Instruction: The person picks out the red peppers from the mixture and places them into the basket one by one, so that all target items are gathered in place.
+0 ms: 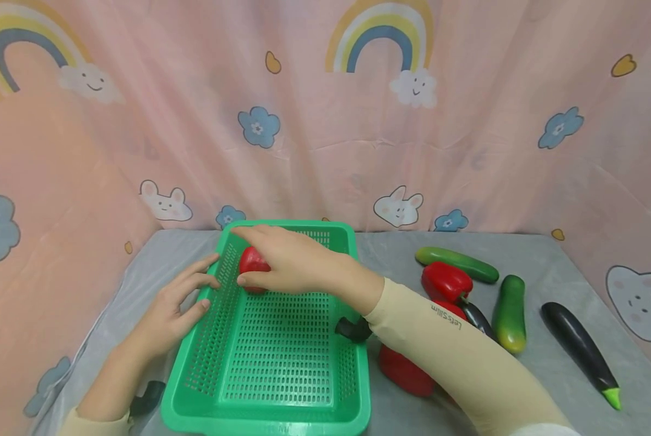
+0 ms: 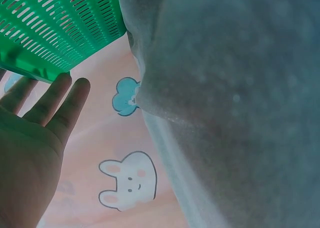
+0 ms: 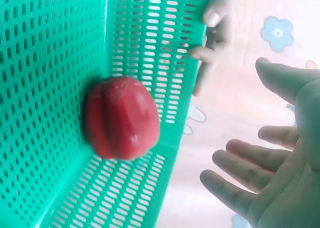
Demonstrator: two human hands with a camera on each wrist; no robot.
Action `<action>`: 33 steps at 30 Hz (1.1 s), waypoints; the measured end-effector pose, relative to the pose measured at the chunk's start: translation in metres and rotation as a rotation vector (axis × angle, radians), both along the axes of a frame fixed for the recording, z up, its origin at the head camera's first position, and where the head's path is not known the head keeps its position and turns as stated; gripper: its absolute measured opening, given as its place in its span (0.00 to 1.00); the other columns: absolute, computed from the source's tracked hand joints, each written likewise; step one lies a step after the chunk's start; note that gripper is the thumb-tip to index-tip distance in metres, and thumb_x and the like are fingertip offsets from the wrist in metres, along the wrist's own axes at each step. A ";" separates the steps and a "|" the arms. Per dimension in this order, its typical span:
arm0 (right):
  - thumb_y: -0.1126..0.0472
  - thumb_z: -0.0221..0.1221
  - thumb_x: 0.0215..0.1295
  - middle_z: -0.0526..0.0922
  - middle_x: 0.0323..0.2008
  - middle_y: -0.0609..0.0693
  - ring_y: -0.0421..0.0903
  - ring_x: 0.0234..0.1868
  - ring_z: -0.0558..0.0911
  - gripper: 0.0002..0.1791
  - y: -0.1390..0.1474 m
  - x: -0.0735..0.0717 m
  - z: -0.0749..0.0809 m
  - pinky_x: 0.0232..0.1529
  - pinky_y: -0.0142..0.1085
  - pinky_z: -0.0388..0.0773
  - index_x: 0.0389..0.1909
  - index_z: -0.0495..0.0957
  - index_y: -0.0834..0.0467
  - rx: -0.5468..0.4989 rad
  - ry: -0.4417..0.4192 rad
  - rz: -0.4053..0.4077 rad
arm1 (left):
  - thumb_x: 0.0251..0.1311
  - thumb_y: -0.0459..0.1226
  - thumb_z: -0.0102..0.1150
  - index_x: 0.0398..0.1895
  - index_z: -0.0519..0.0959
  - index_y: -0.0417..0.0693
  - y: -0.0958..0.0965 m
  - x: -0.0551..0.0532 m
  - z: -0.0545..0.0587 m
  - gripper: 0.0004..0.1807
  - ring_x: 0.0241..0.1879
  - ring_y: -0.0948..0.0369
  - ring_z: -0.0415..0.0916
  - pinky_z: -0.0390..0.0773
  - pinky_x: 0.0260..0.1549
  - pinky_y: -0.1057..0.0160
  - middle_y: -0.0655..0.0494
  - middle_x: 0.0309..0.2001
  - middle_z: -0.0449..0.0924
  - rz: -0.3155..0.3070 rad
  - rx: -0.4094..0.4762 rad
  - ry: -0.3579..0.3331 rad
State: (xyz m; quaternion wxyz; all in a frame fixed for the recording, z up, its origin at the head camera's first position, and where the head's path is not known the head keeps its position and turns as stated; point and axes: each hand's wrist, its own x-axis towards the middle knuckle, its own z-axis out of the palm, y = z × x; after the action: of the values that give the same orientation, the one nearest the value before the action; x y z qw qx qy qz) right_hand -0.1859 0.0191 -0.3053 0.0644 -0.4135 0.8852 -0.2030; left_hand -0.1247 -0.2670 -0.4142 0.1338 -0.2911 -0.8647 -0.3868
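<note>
A red bell pepper lies inside a green plastic basket, against the left wall near the far corner. Over it hovers my right hand, its fingers spread and apart from the pepper, as the right wrist view shows. My left hand is at the basket's left rim, fingers extended, with the fingertips touching or very near the edge. In the left wrist view the left fingers reach toward the basket's outer side. Neither hand holds anything.
Right of the basket lie a cucumber, a red bell pepper, a green squash-like vegetable and an eggplant. More red peppers are partly hidden by the right sleeve. A patterned pink curtain hangs behind the grey cloth.
</note>
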 end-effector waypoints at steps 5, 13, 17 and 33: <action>0.39 0.66 0.76 0.66 0.82 0.46 0.45 0.82 0.65 0.48 0.012 0.006 0.007 0.75 0.48 0.70 0.88 0.56 0.50 -0.023 -0.011 -0.006 | 0.70 0.26 0.60 0.54 0.82 0.49 0.000 0.000 0.000 0.15 0.79 0.54 0.66 0.62 0.69 0.72 0.46 0.80 0.69 -0.002 0.007 -0.003; 0.42 0.67 0.75 0.69 0.80 0.45 0.44 0.80 0.67 0.46 0.027 0.011 0.013 0.75 0.44 0.71 0.86 0.59 0.52 -0.078 0.032 0.008 | 0.70 0.26 0.60 0.54 0.83 0.50 0.001 0.001 0.002 0.15 0.80 0.55 0.65 0.60 0.70 0.72 0.45 0.80 0.69 0.003 0.004 -0.005; 0.41 0.67 0.75 0.68 0.81 0.45 0.43 0.81 0.66 0.47 0.035 0.013 0.016 0.76 0.43 0.68 0.87 0.59 0.52 -0.092 0.053 0.008 | 0.70 0.26 0.60 0.54 0.83 0.52 0.002 0.001 0.002 0.16 0.80 0.54 0.65 0.60 0.70 0.71 0.47 0.80 0.69 0.009 -0.005 0.002; 0.42 0.68 0.74 0.68 0.81 0.46 0.49 0.80 0.67 0.48 0.077 0.022 0.014 0.76 0.52 0.69 0.86 0.59 0.55 -0.143 0.039 -0.052 | 0.70 0.27 0.60 0.54 0.83 0.51 0.001 0.001 0.001 0.15 0.79 0.47 0.66 0.61 0.71 0.69 0.47 0.80 0.69 0.011 -0.010 0.005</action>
State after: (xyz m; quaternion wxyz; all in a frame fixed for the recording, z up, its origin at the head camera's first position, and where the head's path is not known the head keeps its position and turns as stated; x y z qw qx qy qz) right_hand -0.1640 0.0958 -0.2917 0.0120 -0.3977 0.8800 -0.2593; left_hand -0.1239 -0.2656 -0.4129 0.1368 -0.2881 -0.8679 -0.3809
